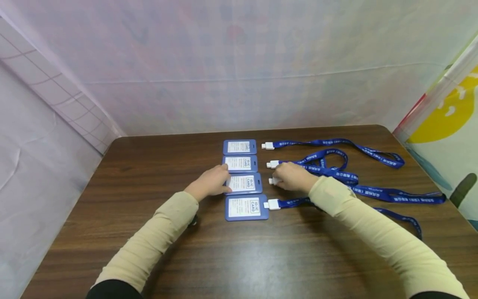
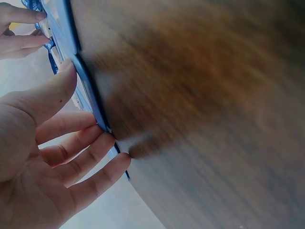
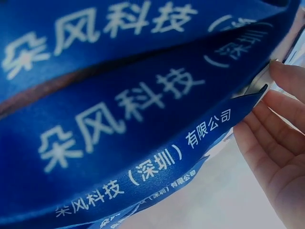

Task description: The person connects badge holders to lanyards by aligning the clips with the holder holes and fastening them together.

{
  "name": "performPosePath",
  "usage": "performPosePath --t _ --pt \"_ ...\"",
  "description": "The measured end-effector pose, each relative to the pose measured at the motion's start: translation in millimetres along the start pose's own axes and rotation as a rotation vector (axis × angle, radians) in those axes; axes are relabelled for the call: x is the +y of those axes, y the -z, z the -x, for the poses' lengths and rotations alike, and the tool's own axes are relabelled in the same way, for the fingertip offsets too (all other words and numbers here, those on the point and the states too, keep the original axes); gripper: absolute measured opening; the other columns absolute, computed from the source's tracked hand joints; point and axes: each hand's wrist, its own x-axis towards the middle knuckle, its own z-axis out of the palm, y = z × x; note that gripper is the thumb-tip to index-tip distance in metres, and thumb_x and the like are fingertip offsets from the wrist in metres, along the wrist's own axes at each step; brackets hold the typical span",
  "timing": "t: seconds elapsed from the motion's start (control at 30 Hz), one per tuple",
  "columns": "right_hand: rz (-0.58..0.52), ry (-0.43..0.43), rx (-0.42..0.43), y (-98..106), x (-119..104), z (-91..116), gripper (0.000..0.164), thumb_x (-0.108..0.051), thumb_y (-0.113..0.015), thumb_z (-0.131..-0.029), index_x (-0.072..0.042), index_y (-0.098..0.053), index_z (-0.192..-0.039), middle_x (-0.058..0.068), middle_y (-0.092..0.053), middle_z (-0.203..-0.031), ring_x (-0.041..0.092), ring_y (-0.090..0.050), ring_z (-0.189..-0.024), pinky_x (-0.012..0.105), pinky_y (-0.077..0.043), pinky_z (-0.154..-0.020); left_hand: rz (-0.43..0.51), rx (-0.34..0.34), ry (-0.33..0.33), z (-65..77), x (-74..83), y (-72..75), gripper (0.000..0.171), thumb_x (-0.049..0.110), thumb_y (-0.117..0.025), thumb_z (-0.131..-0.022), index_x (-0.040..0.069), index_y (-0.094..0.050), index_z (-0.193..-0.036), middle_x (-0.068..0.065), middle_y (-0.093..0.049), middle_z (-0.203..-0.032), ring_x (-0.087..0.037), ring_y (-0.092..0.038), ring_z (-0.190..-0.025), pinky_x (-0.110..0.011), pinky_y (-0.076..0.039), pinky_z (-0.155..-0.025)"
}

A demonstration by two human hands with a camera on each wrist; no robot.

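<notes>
Several blue ID card holders form a column mid-table. At the left edge of the second-nearest card holder [image 1: 244, 183], my left hand [image 1: 210, 181] rests its thumb and fingertips; the left wrist view shows the fingers [image 2: 90, 148] spread along the blue edges. My right hand [image 1: 295, 176] pinches the white clip [image 1: 274, 181] of a blue lanyard [image 1: 403, 195], just right of that card holder. Thumb and fingertips meet at the clip in the right wrist view, beside the printed strap [image 3: 128, 109]. The nearest lanyard's white clip [image 1: 274, 204] overlaps the right end of the nearest card holder [image 1: 244, 207].
Two more card holders lie farther back, the farthest card holder [image 1: 240, 147] near the table's back edge. To their right are the farthest lanyard [image 1: 336, 142] and a looped lanyard [image 1: 325, 160], clips facing the holders. A pale curtain [image 1: 239, 74] hangs behind the wooden table [image 1: 149, 166].
</notes>
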Motion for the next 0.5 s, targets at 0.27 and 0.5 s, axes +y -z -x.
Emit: performPosePath --t 0.27,0.5 --pt "0.001 0.017 0.005 -0.2 -1.1 -1.2 0.007 -0.006 -0.07 -0.071 -0.006 -0.064 -0.068 0.004 -0.057 -0.065 0.017 -0.054 -0.058 0.031 -0.049 -0.056 0.005 0.009 -0.003 1.1 0.9 1.3 0.028 0.03 -0.073 -0.076 0.004 -0.063 -0.074 -0.006 -0.047 -0.085 -0.02 -0.046 -0.077 -0.032 -0.043 -0.067" --pt "0.006 0.049 0.036 -2.9 -1.3 -1.9 0.009 -0.006 -0.071 -0.07 -0.006 -0.062 -0.066 0.004 -0.056 -0.064 0.018 -0.054 -0.058 0.032 -0.049 -0.056 -0.002 0.005 -0.006 0.8 0.9 1.1 0.028 0.031 -0.073 -0.077 0.004 -0.064 -0.076 -0.006 -0.046 -0.084 -0.02 -0.046 -0.076 -0.032 -0.043 -0.066"
